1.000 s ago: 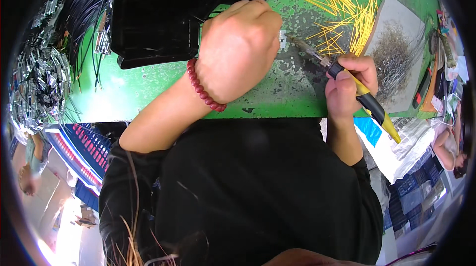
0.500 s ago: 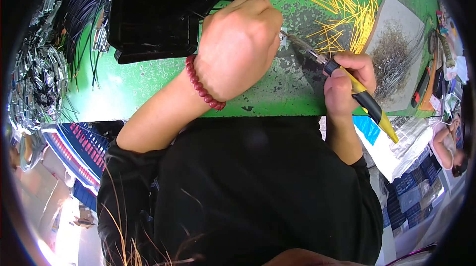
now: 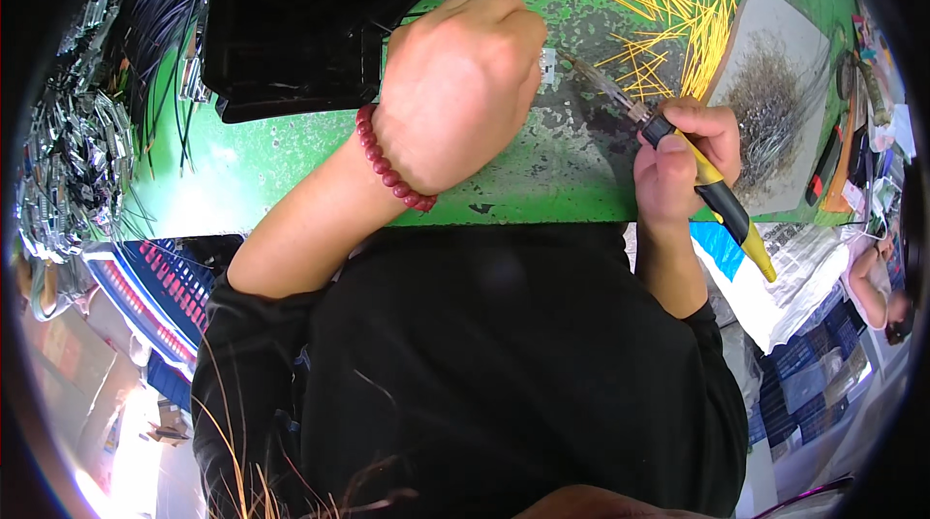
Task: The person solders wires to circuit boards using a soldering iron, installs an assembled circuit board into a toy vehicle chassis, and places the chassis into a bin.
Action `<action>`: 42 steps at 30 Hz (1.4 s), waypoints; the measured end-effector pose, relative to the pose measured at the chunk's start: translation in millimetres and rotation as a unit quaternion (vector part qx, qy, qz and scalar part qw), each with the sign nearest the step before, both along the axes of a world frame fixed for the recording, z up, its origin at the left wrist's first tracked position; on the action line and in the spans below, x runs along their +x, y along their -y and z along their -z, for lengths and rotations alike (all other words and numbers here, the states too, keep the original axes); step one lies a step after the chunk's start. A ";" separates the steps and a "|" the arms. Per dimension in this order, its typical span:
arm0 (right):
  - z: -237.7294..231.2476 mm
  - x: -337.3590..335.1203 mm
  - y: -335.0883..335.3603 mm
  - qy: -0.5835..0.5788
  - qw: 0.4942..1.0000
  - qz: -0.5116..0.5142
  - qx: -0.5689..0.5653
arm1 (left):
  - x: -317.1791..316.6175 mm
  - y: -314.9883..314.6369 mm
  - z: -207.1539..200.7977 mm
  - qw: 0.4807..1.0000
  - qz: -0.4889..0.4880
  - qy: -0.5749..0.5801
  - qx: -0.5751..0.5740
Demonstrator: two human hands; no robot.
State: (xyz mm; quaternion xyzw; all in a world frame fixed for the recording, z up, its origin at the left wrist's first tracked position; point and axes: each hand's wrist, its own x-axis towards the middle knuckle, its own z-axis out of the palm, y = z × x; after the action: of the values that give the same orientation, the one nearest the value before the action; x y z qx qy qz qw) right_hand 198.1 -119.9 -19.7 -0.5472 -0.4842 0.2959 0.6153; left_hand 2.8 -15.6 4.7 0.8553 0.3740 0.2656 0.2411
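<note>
My right hand [image 3: 683, 156] is wrapped round a yellow-and-black soldering iron [image 3: 719, 198], held like a pen. The iron's thin tip points up and left and ends a short gap from a small silvery-white piece [image 3: 549, 66]. That piece sticks out at the fingertip side of my left hand [image 3: 465, 93], which is closed above the green bench with its back toward me. The fingers underneath are mostly hidden, as is the rest of the piece. A dark red bead bracelet [image 3: 387, 168] circles my left wrist.
A black plastic bin [image 3: 291, 103] stands behind my left hand. Yellow wires [image 3: 712, 35] lie loose at the far right, beside a grey board [image 3: 775, 20] heaped with fine wire scraps. Metal parts [image 3: 77, 151] and dark wires [image 3: 170, 6] pile up at the left.
The iron's tip has drawn slightly to the right, away from the small piece. My left hand and the piece have shifted a little left and up.
</note>
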 end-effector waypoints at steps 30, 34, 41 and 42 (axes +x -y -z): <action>-0.7 -5.1 -0.3 0.013 1.000 -0.024 -0.014 | 2.2 -2.6 -11.2 0.996 0.035 -0.081 -0.005; -2.8 -3.7 2.0 -0.027 0.999 -0.025 -0.021 | 2.1 -2.4 -11.5 0.996 0.034 -0.078 -0.006; -1.4 -4.7 0.5 -0.016 1.000 -0.019 0.005 | 3.1 -1.3 -10.6 0.996 0.025 -0.080 0.002; -1.5 -4.9 0.7 -0.014 1.000 -0.020 0.007 | 3.3 -0.9 -10.0 0.996 0.020 -0.082 0.004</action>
State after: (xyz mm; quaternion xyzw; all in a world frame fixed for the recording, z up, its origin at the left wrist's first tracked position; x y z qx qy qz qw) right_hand 193.1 -120.5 -18.2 -0.5295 -0.4883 0.3120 0.6195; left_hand 6.1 -14.7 14.7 0.8826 0.3738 0.1915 0.2113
